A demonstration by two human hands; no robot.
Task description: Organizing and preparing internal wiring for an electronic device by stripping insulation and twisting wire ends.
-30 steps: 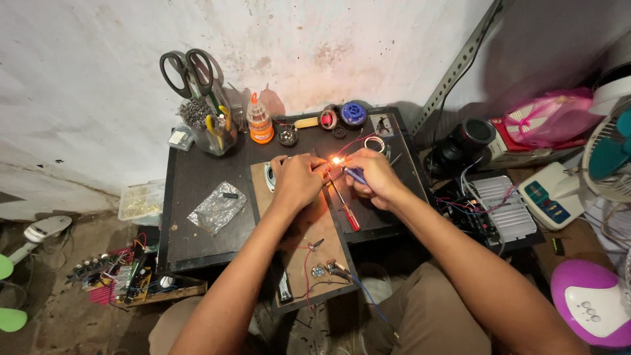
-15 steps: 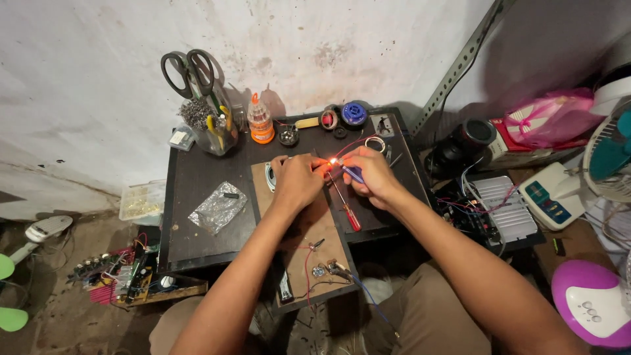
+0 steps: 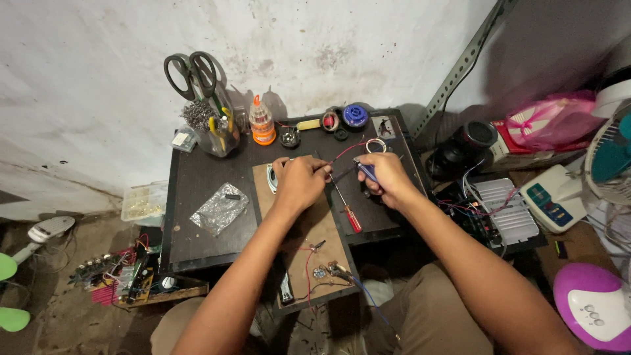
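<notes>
Pinching a red wire (image 3: 346,152) at its end, the left hand (image 3: 299,182) is hovering over a brown board (image 3: 314,227) on the dark surface (image 3: 197,197). Right hand (image 3: 388,177) is gripping a blue lighter (image 3: 365,171), fingers pressed together round it, just beside the wire end. A red-handled screwdriver (image 3: 347,212) is lying between the hands. Scissors (image 3: 192,69) are standing in a jar at the back, an orange bottle (image 3: 262,122) near them.

I see a red-handled screwdriver (image 3: 348,212) on a brown board (image 3: 315,227), a blue-handled tool (image 3: 366,172), an orange-based glue bottle (image 3: 262,122), black-handled scissors (image 3: 192,71) and a crinkled silver foil bag (image 3: 217,209).
</notes>
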